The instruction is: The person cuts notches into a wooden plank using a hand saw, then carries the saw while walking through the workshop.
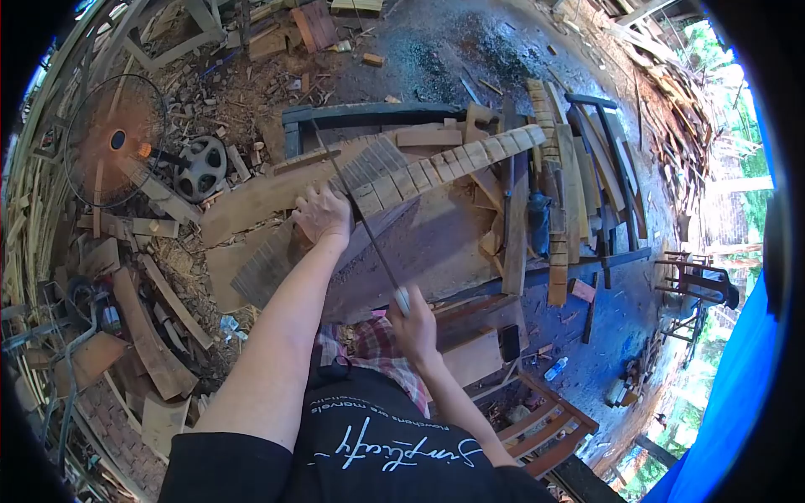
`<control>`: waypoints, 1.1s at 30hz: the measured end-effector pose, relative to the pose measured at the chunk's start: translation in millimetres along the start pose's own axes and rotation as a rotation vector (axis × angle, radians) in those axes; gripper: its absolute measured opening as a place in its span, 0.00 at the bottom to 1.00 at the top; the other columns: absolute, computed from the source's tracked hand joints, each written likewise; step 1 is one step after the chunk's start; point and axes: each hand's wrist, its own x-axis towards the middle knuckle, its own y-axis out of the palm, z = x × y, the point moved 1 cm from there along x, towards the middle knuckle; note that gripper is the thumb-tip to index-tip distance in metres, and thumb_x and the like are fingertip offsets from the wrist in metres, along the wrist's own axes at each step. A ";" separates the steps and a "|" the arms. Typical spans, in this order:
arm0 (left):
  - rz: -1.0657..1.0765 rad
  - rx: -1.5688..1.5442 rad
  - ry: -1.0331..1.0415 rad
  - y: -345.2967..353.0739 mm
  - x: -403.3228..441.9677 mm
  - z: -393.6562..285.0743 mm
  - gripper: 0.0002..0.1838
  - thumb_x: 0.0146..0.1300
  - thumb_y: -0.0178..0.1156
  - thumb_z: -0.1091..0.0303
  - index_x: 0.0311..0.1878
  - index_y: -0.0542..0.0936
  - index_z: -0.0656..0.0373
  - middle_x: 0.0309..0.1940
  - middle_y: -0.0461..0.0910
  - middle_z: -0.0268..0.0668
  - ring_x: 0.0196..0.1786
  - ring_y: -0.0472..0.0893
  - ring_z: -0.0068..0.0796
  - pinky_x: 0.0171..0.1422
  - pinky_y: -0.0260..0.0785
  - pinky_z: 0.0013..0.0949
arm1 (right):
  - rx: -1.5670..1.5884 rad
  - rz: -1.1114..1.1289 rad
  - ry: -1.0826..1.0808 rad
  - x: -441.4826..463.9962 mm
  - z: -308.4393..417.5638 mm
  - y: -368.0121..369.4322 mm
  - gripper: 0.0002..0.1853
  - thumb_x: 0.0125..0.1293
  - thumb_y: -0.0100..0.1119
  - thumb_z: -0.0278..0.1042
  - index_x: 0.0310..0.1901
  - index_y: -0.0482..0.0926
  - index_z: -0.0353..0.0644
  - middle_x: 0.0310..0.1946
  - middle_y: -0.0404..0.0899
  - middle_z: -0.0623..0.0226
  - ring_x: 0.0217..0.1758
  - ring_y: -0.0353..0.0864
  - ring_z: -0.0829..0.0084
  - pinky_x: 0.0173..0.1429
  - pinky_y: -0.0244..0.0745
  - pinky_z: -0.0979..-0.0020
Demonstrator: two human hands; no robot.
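Scrap-strewn ground surrounds the tabletop bearing the beam: many cuts made, the one at the saw seemingly unfinished; right hand clamped on its handle, left hand beside the blade, grip unclear.

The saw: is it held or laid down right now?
Held. The right hand is closed around the handle of the saw, which slants past the left hand.
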 end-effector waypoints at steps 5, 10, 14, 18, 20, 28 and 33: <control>0.026 0.008 0.003 2.2 0.3 1.4 0.16 0.59 0.54 0.57 0.46 0.82 0.51 0.47 0.79 0.39 0.50 0.77 0.41 0.52 0.66 0.46 | -0.051 -0.024 0.008 46.5 12.0 25.4 0.10 0.66 0.58 0.35 0.39 0.69 0.40 0.30 0.75 0.48 0.36 0.77 0.44 0.36 0.70 0.51; 0.023 -0.007 -0.002 -2.9 -1.0 -1.3 0.15 0.60 0.54 0.57 0.46 0.82 0.51 0.47 0.79 0.39 0.50 0.77 0.41 0.51 0.66 0.46 | 0.047 0.004 0.033 -29.9 -11.2 -15.1 0.11 0.65 0.60 0.36 0.37 0.69 0.40 0.29 0.75 0.49 0.35 0.77 0.43 0.36 0.70 0.52; -0.014 -0.023 0.006 -1.3 -0.9 -0.4 0.14 0.60 0.53 0.57 0.43 0.82 0.51 0.45 0.79 0.39 0.50 0.77 0.42 0.51 0.65 0.46 | 0.030 -0.009 0.037 -5.6 -6.5 2.1 0.11 0.64 0.61 0.36 0.38 0.69 0.41 0.29 0.75 0.50 0.35 0.77 0.44 0.36 0.71 0.53; -0.011 -0.015 0.012 4.9 1.8 4.1 0.14 0.61 0.53 0.56 0.42 0.82 0.51 0.45 0.79 0.38 0.50 0.77 0.42 0.51 0.65 0.47 | 0.023 -0.060 -0.046 52.7 9.4 32.5 0.11 0.65 0.60 0.35 0.39 0.68 0.41 0.30 0.75 0.50 0.35 0.76 0.43 0.36 0.70 0.51; -0.036 0.003 0.013 3.9 -2.8 3.0 0.14 0.60 0.53 0.57 0.41 0.83 0.51 0.44 0.79 0.39 0.49 0.77 0.42 0.51 0.65 0.47 | 0.011 -0.043 -0.027 47.1 10.1 27.4 0.11 0.65 0.60 0.34 0.39 0.67 0.41 0.30 0.75 0.49 0.35 0.76 0.43 0.36 0.69 0.51; -0.018 -0.023 0.054 2.0 -0.6 -0.5 0.14 0.59 0.54 0.57 0.41 0.83 0.51 0.42 0.79 0.38 0.48 0.77 0.41 0.50 0.65 0.46 | 0.044 0.002 -0.019 46.1 10.8 24.5 0.12 0.63 0.61 0.32 0.36 0.66 0.39 0.28 0.73 0.50 0.33 0.75 0.45 0.34 0.69 0.53; -0.019 -0.030 0.014 4.4 4.4 -4.0 0.13 0.60 0.54 0.58 0.42 0.82 0.51 0.44 0.80 0.37 0.49 0.77 0.41 0.50 0.65 0.45 | 0.070 -0.080 -0.083 63.3 -0.5 27.6 0.12 0.63 0.62 0.32 0.32 0.67 0.39 0.26 0.74 0.52 0.30 0.76 0.45 0.33 0.69 0.54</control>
